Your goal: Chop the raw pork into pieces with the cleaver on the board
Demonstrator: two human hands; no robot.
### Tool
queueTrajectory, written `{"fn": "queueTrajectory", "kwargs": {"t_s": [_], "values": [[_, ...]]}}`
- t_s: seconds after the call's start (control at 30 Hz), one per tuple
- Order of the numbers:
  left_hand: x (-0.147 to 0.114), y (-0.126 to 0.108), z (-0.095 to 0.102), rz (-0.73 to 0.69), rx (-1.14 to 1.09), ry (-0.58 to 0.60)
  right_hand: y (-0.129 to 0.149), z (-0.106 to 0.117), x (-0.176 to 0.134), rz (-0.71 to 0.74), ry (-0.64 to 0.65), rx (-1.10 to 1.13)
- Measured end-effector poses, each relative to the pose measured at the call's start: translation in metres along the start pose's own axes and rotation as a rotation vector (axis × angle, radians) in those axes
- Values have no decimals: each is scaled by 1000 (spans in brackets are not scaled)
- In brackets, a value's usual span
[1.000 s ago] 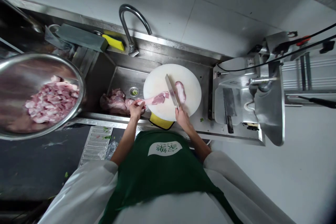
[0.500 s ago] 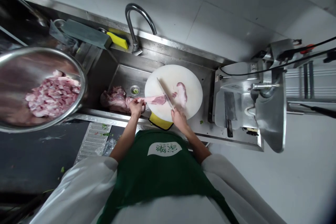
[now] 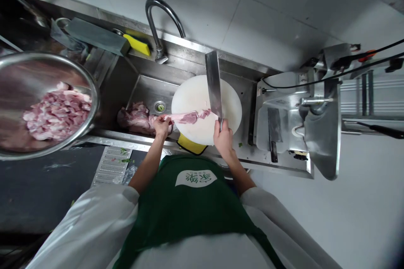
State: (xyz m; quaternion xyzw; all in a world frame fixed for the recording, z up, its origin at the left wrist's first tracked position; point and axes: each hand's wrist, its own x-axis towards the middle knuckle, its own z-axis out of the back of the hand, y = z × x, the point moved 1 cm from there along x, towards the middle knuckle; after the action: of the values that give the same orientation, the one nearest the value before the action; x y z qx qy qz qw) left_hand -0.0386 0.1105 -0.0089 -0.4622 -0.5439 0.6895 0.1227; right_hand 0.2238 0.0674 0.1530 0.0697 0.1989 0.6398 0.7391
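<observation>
My right hand (image 3: 223, 136) is wrapped round the handle of a cleaver (image 3: 213, 82). Its broad blade is turned flat side up over the round white cutting board (image 3: 187, 92), the tip reaching past the board's far edge. A long strip of raw meat (image 3: 186, 117) lies across the board's left part, its left end pinched in the fingers of my left hand (image 3: 161, 127). Small cut bits of meat (image 3: 204, 113) sit between the strip's right end and the blade. Left of my left hand, larger raw meat (image 3: 135, 118) rests in the sink. The blade hides part of the board.
A large steel bowl (image 3: 94, 105) with cut meat stands at left. A faucet (image 3: 158, 46) rises behind the sink (image 3: 176, 75). A yellow cloth (image 3: 192, 146) lies under the board's near edge. At right is a steel slicing machine (image 3: 322, 128), with a second cleaver (image 3: 274, 134) on it.
The cleaver has moved right and turned from edge-down beside the strip to flat side showing. The pale meat piece on the board's right no longer shows. My left hand stays on the strip.
</observation>
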Motion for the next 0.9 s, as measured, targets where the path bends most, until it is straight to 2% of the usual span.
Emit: {"fn": "queueTrajectory", "kwargs": {"t_s": [0.1,0.2,0.27,0.33,0.4,0.47,0.57,0.63,0.77,0.9], "values": [[0,-2,0,2,5,4,10,-30,-2,-29,186,-61],[1,-7,3,-9,64,11,-8,-49,-18,-39,352,-124],[1,-13,5,-119,145,-8,-32,-50,-32,-42,379,-125],[-3,-23,1,-346,253,-1,-59,-44,-44,-44,388,-101],[-8,-31,-13,-567,410,144,-82,-38,-49,-60,356,-77],[-14,-37,-35,-658,623,379,-97,-35,-48,-102,287,-69],[-20,-37,-65,-606,929,662,-106,-38,-41,-146,208,-47],[-24,-35,-73,-561,1029,797,-105,-42,-38,-149,195,-32],[-34,-36,-70,-624,959,952,-102,-48,-39,-171,196,-33],[-45,-58,-74,-571,845,1125,-101,-47,-41,-197,202,0]]}}
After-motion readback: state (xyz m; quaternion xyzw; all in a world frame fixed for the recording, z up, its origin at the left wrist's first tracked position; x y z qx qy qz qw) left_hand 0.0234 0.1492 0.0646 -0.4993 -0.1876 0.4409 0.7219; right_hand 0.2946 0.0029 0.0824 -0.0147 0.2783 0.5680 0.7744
